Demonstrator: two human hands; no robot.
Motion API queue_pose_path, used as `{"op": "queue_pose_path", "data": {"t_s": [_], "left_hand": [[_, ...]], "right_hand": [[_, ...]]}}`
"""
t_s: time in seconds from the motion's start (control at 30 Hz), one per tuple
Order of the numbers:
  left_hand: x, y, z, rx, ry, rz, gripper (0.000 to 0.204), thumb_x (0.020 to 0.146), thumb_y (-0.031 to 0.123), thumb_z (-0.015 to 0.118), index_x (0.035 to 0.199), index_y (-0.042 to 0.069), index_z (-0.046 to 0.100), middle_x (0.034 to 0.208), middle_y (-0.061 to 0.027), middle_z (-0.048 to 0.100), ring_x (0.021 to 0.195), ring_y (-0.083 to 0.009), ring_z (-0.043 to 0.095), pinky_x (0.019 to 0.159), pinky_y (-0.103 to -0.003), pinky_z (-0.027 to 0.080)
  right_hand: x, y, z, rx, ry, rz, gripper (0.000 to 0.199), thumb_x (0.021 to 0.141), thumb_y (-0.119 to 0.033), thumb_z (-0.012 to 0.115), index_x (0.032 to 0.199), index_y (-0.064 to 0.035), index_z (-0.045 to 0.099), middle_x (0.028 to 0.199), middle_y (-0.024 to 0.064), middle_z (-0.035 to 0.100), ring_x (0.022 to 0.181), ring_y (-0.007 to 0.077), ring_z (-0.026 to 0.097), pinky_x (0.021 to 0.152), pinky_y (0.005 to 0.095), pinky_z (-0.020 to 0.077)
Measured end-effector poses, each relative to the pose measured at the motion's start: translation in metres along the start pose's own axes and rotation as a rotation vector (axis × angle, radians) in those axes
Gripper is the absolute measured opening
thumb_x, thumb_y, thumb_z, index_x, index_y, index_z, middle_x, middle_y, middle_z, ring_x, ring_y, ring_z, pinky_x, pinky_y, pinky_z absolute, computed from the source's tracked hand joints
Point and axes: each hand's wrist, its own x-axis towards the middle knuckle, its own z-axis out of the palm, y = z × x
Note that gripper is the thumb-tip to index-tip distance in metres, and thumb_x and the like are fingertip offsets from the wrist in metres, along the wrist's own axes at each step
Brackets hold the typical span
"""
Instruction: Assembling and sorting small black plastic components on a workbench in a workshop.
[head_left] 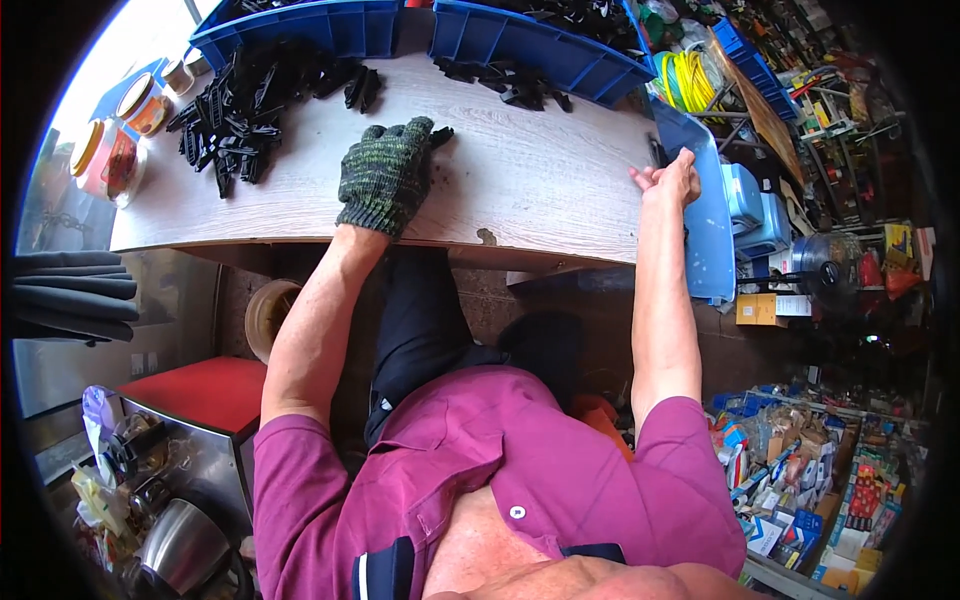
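My left hand, in a dark green knitted glove, rests on the pale wood-grain table with its fingers closed. A small black plastic part pokes out by its thumb side. My bare right hand is over the left edge of a light blue bin at the table's right end, its fingers partly spread. Just beyond those fingertips shows a dark slim piece; it appears apart from them. Black plastic parts lie in a large heap at the left and a smaller one at the back.
Two dark blue crates of black parts line the table's back. Lidded jars stand at the left edge. Beyond the bin are yellow coiled hose and crowded shelves. A red-topped cabinet stands lower left.
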Motion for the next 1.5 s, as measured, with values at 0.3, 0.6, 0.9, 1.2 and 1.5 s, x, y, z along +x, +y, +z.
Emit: {"op": "queue_pose_path", "data": {"t_s": [0.3, 0.6, 0.9, 1.2, 1.5], "left_hand": [[0.002, -0.004, 0.006, 0.002, 0.025, -0.003, 0.033, 0.091, 0.021, 0.063, 0.123, 0.015, 0.064, 0.104, -0.0106, 0.071, 0.096, -0.0348, 0.065, 0.082, -0.048, 0.053], [0.001, -0.009, 0.011, -0.091, 0.199, 0.041, 0.029, 0.09, 0.025, 0.068, 0.115, 0.011, 0.068, 0.099, -0.0136, 0.071, 0.091, -0.034, 0.066, 0.079, -0.045, 0.053], [-0.004, -0.005, 0.012, -0.254, 0.453, 0.212, 0.017, 0.088, 0.018, 0.067, 0.103, 0.011, 0.067, 0.095, -0.0103, 0.068, 0.085, -0.0308, 0.064, 0.077, -0.045, 0.051], [-0.006, 0.049, 0.03, -0.597, 0.065, 0.129, 0.025, 0.089, 0.016, 0.063, 0.114, 0.009, 0.064, 0.105, -0.0176, 0.065, 0.096, -0.0368, 0.063, 0.081, -0.045, 0.052], [-0.007, 0.051, 0.042, -0.702, 0.096, 0.046, 0.026, 0.092, 0.017, 0.068, 0.115, 0.004, 0.066, 0.107, -0.0165, 0.069, 0.095, -0.0348, 0.067, 0.082, -0.042, 0.054]], "right_hand": [[-0.038, 0.037, 0.05, -0.409, -0.529, 0.014, 0.042, 0.08, -0.029, 0.083, 0.105, -0.0038, 0.062, 0.06, 0.0021, 0.046, 0.042, 0.0131, 0.045, 0.046, 0.0389, 0.0582], [-0.06, 0.04, 0.092, -0.947, -0.555, -0.391, 0.04, 0.078, -0.034, 0.08, 0.106, -0.0058, 0.073, 0.074, 0.007, 0.066, 0.046, 0.0158, 0.056, 0.04, 0.0315, 0.0509], [-0.06, 0.04, 0.06, -0.599, -0.805, -0.01, 0.029, 0.089, -0.029, 0.07, 0.094, 0.0001, 0.065, 0.049, 0.0031, 0.044, 0.033, 0.0165, 0.044, 0.035, 0.0358, 0.048], [-0.127, 0.058, 0.014, -0.253, -1.375, 0.073, 0.036, 0.093, -0.04, 0.068, 0.081, -0.007, 0.058, 0.048, -0.0001, 0.041, 0.037, 0.013, 0.042, 0.038, 0.0308, 0.0413], [-0.13, 0.069, 0.01, -0.254, -1.323, -0.017, 0.04, 0.094, -0.043, 0.068, 0.084, -0.0046, 0.063, 0.047, -0.0023, 0.043, 0.036, 0.009, 0.038, 0.037, 0.029, 0.042]]}}
